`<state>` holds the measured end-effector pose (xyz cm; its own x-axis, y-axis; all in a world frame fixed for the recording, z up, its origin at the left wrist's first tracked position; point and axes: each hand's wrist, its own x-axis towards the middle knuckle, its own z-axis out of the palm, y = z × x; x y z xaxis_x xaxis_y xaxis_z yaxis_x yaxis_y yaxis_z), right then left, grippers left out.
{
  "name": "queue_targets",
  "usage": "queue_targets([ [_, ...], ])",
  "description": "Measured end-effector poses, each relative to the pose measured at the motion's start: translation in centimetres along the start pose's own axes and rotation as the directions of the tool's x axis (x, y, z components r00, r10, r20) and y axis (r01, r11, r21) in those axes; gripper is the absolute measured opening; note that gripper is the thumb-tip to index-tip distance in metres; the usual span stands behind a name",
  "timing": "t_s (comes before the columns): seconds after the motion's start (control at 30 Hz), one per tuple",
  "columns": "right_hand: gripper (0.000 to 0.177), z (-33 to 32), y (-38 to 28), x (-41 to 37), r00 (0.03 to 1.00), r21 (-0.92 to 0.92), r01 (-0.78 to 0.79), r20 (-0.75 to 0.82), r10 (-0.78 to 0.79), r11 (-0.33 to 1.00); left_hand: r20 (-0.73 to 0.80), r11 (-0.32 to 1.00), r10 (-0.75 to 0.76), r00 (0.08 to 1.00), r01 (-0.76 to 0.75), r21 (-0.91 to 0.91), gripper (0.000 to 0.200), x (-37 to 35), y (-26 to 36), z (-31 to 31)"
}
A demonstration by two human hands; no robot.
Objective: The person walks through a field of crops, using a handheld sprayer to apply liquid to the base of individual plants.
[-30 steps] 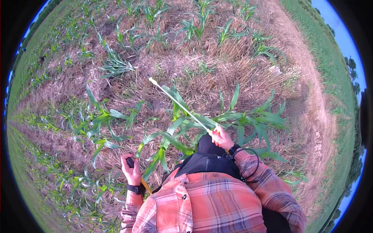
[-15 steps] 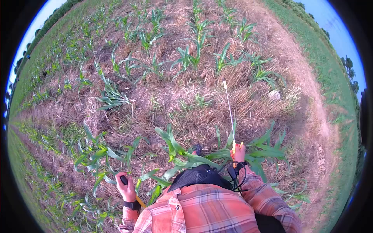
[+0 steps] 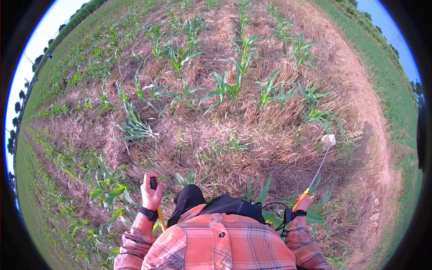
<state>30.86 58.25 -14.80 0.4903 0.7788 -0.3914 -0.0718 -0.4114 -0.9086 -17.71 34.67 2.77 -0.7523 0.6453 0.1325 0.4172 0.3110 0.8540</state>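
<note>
My left hand (image 3: 151, 192) is wrapped round the black grip (image 3: 154, 183) of a yellow lever (image 3: 161, 219), at the lower left beside my body. At the lower right my right hand (image 3: 304, 202) holds a spray wand (image 3: 320, 167) by its yellow and orange handle. The wand points up and to the right, and its tip overlaps a pale stone-like lump (image 3: 328, 139) in view. A black hose (image 3: 275, 204) runs by my right wrist.
Young maize plants (image 3: 234, 87) stand in rows ahead, with more leaves (image 3: 113, 190) close on the left. Dry straw (image 3: 193, 121) covers the soil. A bare path (image 3: 360, 81) and a green strip (image 3: 391, 85) run along the right.
My right hand has moved right and down, and the wand has swung to the right. My left hand is higher and slightly to the right. A dark-clad leg now shows near the middle.
</note>
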Motion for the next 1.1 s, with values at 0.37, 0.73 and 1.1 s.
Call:
queue_targets([
  [0.37,0.021,13.4,-0.9,3.8,0.971,-0.179,-0.042,0.226,0.083,0.983,0.066,0.997,0.002,0.998,-0.007,0.075,0.022,11.3,0.4,3.9],
  [0.73,0.017,39.8,-7.7,0.1,0.731,-0.411,0.059,0.639,0.241,0.910,0.062,0.989,-0.132,0.989,0.136,-0.058,0.022,28.9,-1.9,7.2],
  [1.1,0.015,51.2,-11.4,1.1,0.276,-0.403,0.314,0.905,0.323,0.860,0.076,0.987,-0.158,0.984,0.156,0.029,0.024,37.4,-0.4,9.6],
])
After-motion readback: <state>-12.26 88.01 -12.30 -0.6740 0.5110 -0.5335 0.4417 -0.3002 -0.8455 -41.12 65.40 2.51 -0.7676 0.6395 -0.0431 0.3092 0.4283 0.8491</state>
